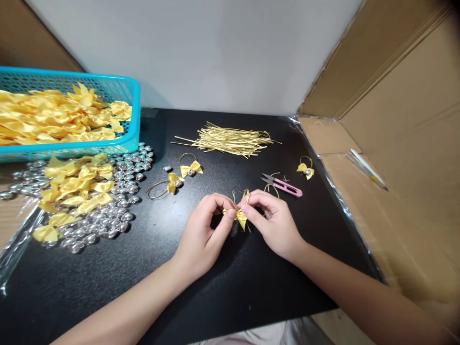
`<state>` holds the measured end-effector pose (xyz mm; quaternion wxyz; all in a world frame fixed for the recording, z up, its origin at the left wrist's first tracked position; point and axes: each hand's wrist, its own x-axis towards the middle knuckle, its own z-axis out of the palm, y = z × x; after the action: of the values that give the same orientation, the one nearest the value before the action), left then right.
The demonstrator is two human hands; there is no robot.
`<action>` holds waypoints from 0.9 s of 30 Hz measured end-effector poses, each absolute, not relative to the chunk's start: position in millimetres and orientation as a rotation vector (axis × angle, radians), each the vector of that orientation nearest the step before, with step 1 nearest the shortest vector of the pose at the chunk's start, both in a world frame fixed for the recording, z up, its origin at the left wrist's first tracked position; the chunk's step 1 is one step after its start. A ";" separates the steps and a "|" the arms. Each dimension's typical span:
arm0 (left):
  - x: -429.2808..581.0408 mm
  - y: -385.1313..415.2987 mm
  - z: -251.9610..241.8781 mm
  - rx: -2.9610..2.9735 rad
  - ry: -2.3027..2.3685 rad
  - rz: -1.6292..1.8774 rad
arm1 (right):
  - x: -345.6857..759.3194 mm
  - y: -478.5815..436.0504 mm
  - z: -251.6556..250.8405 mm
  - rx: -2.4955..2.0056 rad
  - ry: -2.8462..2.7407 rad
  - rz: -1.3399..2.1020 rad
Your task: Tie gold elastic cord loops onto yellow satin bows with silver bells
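Observation:
Over the middle of the black table, both my hands pinch one small yellow ribbon bow [241,220]. My left hand [206,230] grips its left side between thumb and fingertips. On the other side, my right hand [275,220] pinches the bow where a gold wire loop [246,195] stands up from it. The fingertips partly cover the bow's middle. Just beyond my right hand lie pink thread snips [283,185], beside thin curled gold wire pieces [272,190]. Two bows on gold loops, a nearer bow [174,184] and a farther bow [191,168], rest left of the hands.
A blue basket [134,115] full of yellow bows stands back left. Before it lie loose bows [81,179] among silver bells [111,225]. Gold wire ties [230,140] form a pile at the back. Another looped bow [306,170] sits right, near white tweezers [366,167] on cardboard.

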<state>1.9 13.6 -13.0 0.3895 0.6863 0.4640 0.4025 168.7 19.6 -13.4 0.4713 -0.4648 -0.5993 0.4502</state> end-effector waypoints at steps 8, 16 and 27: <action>-6.1 18.7 -3.3 2.003 1.173 1.066 | 169.8 20.3 -13.2 -1.138 -1.509 1.018; -3.3 21.8 -4.1 2.126 1.218 1.005 | 170.3 20.6 -13.6 -1.116 -1.518 1.025; -3.1 24.2 -8.3 1.979 1.190 0.976 | 172.0 21.0 -14.8 -1.078 -1.597 0.912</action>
<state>-3.1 24.2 -8.3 0.3120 0.7500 0.4508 0.3700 172.0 21.0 -14.8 0.4837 -0.4424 -0.6558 0.3745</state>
